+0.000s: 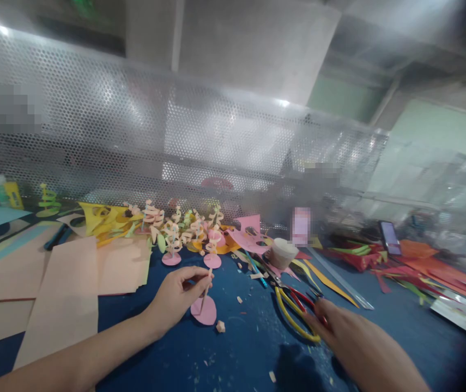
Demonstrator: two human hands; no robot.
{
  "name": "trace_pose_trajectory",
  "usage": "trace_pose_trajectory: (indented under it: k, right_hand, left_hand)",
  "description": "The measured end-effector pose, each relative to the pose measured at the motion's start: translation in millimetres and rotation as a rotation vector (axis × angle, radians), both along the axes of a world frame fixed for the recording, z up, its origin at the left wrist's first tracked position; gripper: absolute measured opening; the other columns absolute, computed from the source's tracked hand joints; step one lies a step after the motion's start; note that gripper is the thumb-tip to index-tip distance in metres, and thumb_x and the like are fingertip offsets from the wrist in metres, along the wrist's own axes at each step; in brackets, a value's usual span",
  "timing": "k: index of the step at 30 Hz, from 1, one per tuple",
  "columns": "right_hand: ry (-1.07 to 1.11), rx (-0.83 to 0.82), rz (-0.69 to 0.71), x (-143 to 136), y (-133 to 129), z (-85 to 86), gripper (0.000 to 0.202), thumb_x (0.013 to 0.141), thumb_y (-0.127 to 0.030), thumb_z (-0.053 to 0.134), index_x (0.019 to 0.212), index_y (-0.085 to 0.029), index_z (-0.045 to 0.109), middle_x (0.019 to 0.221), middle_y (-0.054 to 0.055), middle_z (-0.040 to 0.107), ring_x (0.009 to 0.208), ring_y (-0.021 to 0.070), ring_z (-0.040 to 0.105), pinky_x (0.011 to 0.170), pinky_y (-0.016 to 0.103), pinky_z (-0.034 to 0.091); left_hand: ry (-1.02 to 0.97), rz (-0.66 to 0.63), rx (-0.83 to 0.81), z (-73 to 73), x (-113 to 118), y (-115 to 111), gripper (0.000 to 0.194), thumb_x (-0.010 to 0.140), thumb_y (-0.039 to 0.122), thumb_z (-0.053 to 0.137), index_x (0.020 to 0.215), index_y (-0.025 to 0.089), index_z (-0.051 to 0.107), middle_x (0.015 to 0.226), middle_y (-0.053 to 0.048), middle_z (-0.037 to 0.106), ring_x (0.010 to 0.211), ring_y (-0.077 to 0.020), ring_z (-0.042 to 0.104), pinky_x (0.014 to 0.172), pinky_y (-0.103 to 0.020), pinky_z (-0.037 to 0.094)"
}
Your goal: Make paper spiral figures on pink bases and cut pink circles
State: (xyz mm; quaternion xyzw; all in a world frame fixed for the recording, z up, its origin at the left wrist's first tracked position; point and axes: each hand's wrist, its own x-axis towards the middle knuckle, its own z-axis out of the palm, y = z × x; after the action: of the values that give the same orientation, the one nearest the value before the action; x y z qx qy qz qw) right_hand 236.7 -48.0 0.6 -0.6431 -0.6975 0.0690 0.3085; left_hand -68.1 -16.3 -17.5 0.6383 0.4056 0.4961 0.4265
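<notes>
My left hand [183, 294] pinches the top of a thin pale stick [204, 299], which stands on a round pink paper disc [209, 314] on the table. Just right of the disc lies a small folded pale paper star [221, 326]. At the right, my right hand [351, 332] is closed on the red handle of a hand tool [298, 300]; its jaws are too unclear to tell the kind. Yellow-handled scissors [288, 316] lie directly beside it. Beyond my left hand stand several spiral paper ornaments on pink bases [171, 259].
Pale paper sheets [63, 294] cover the left side. Behind the tools stands a white cup [282, 253]. Yellow paper offcuts [102, 220], a clear ruler strip [343, 277], red paper scraps [441, 267] and a phone [390, 237] lie around. A perforated metal screen [224, 130] borders the back.
</notes>
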Motion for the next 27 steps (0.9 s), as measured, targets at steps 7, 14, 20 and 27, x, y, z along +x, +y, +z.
trace_pose_trajectory:
  k: [7,14,20,27]
  right_hand:
    - [-0.064,-0.291,0.507,-119,1,10.5,0.023,0.07,-0.017,0.056,0.091,-0.02,0.064,0.078,0.004,0.062,0.063,0.0162,0.058,0.058,0.026,0.046]
    - [0.113,-0.197,0.531,-133,0,0.1,0.019,0.067,-0.003,0.051,0.074,-0.018,0.059,0.072,0.0,0.056,0.062,0.0124,0.055,0.059,0.023,0.045]
    - [0.46,-0.159,0.513,-132,8,20.6,0.007,0.073,-0.017,0.055,0.08,-0.019,0.053,0.075,-0.001,0.06,0.07,0.0134,0.059,0.067,0.025,0.048]
    - [0.363,0.025,0.521,-143,13,28.5,0.006,0.076,-0.016,0.056,0.079,-0.02,0.056,0.078,-0.001,0.058,0.071,0.0132,0.057,0.068,0.026,0.047]
  left_hand:
    - [0.045,0.034,0.028,2.1,-2,-6,0.024,0.077,0.036,0.054,0.08,0.015,0.066,0.068,-0.003,0.064,0.062,-0.0153,0.058,0.059,-0.023,0.047]
    - [0.074,0.043,0.055,2.6,-2,-8,0.024,0.078,0.034,0.053,0.083,0.015,0.066,0.075,-0.005,0.067,0.064,-0.0156,0.06,0.06,-0.023,0.047]
    - [0.057,0.026,0.06,-1.6,-2,-6,0.022,0.078,0.033,0.054,0.085,0.016,0.066,0.075,-0.004,0.067,0.065,-0.0154,0.059,0.061,-0.023,0.047]
    - [0.063,0.019,0.082,1.6,-2,-8,0.021,0.078,0.033,0.052,0.08,0.016,0.065,0.067,-0.002,0.062,0.06,-0.0141,0.056,0.057,-0.021,0.045]
